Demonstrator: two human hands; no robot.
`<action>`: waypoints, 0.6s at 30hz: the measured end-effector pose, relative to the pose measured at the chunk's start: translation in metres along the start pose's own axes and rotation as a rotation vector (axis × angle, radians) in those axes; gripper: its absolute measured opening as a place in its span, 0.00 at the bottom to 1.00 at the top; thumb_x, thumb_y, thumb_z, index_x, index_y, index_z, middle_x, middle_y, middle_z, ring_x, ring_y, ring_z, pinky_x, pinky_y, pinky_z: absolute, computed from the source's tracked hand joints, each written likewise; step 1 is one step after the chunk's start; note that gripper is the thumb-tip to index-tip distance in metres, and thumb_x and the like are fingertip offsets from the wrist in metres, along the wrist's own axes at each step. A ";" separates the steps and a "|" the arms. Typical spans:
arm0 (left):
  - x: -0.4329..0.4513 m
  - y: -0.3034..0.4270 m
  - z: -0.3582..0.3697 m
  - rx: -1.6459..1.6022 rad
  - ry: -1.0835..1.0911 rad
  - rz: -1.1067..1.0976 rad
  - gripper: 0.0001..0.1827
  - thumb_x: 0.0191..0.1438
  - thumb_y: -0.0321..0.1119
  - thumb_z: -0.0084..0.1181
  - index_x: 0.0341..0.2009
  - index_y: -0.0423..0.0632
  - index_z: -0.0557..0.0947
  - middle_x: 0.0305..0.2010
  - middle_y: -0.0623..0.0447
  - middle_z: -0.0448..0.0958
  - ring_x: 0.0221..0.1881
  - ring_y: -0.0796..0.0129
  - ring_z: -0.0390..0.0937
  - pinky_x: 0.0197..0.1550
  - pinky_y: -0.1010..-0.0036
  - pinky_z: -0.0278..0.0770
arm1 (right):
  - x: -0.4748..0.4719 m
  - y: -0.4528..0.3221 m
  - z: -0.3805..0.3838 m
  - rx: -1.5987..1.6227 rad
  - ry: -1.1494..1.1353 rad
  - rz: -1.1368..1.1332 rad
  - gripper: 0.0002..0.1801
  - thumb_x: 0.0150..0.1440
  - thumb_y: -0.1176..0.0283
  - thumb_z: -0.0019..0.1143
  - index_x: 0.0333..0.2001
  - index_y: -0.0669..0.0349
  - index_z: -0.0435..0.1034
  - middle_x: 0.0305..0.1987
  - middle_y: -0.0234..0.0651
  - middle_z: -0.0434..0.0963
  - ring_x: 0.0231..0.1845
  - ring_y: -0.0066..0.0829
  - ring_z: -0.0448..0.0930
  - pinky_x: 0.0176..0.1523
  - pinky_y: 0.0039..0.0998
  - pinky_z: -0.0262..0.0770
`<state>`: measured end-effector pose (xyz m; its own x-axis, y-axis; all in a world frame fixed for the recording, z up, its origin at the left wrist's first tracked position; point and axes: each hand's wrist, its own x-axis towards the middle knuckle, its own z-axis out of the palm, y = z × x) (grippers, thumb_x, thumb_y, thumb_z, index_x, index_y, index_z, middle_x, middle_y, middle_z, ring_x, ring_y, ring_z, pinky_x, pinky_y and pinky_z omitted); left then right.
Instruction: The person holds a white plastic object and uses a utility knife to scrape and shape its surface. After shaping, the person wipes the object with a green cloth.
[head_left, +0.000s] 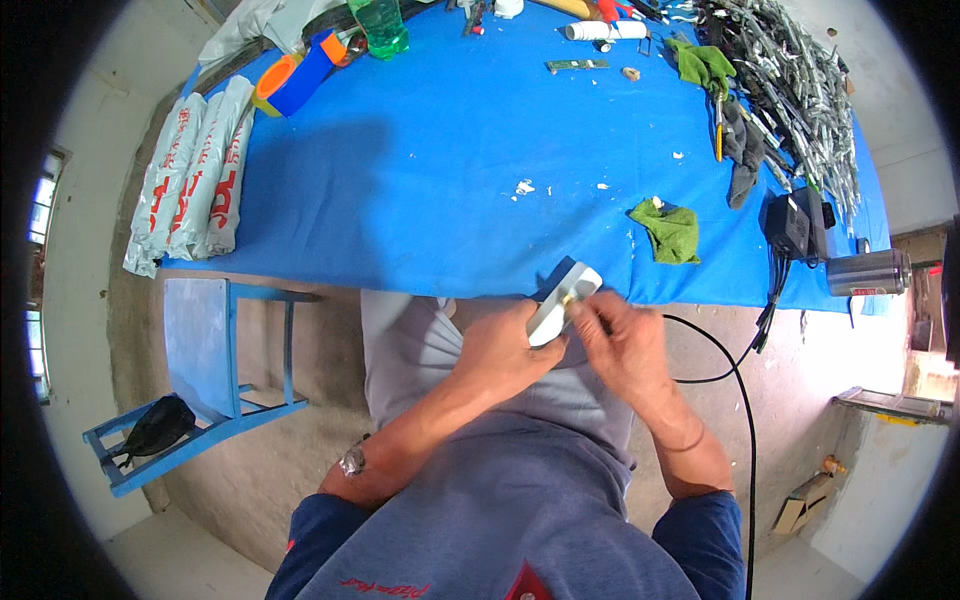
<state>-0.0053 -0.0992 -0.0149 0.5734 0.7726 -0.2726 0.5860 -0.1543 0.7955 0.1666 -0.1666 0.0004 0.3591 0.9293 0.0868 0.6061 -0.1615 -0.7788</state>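
Over my lap, at the front edge of the table, my left hand (499, 345) grips a long white object (586, 280), perhaps a plastic housing, tilted with its far end to the upper right. A recess shows in its face. My right hand (628, 346) works against that face, thumb and fingertips pinched on a small brass-coloured piece (568, 299). The fingers partly cover this piece, so its exact kind is unclear. Just beyond the hands, a green cloth (670, 232) lies crumpled on the blue tablecloth (450, 187).
Grey plastic mailing bags (199, 172) and a blue-and-orange tape dispenser (300, 79) are at left. A heap of metal parts (795, 97), black power adapters (791, 225) and a steel cup (868, 272) line the right. A black cable (739, 382) hangs beside me. A blue stool (199, 345) stands left.
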 end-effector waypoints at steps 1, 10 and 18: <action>0.000 0.000 0.000 0.000 0.003 -0.002 0.23 0.51 0.48 0.66 0.35 0.37 0.81 0.31 0.36 0.82 0.36 0.40 0.82 0.39 0.53 0.76 | 0.001 0.000 0.000 0.009 -0.004 0.015 0.10 0.61 0.68 0.64 0.29 0.62 0.77 0.19 0.46 0.76 0.18 0.47 0.77 0.23 0.38 0.71; 0.001 0.001 -0.005 -0.024 -0.044 -0.039 0.25 0.51 0.49 0.67 0.38 0.36 0.81 0.33 0.35 0.82 0.38 0.41 0.83 0.40 0.55 0.77 | 0.003 0.003 -0.001 0.022 0.022 0.003 0.12 0.64 0.70 0.64 0.32 0.68 0.78 0.16 0.33 0.71 0.18 0.16 0.65 0.22 0.28 0.62; 0.004 0.006 -0.009 -0.092 -0.125 -0.102 0.26 0.52 0.52 0.66 0.39 0.38 0.82 0.35 0.35 0.83 0.40 0.41 0.82 0.40 0.54 0.76 | -0.004 0.005 -0.001 0.053 -0.057 -0.131 0.10 0.60 0.69 0.65 0.29 0.63 0.77 0.20 0.46 0.76 0.19 0.48 0.77 0.24 0.38 0.71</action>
<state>-0.0047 -0.0918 -0.0063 0.5836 0.6981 -0.4148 0.5934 -0.0180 0.8047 0.1690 -0.1719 -0.0029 0.2372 0.9589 0.1555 0.6061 -0.0210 -0.7951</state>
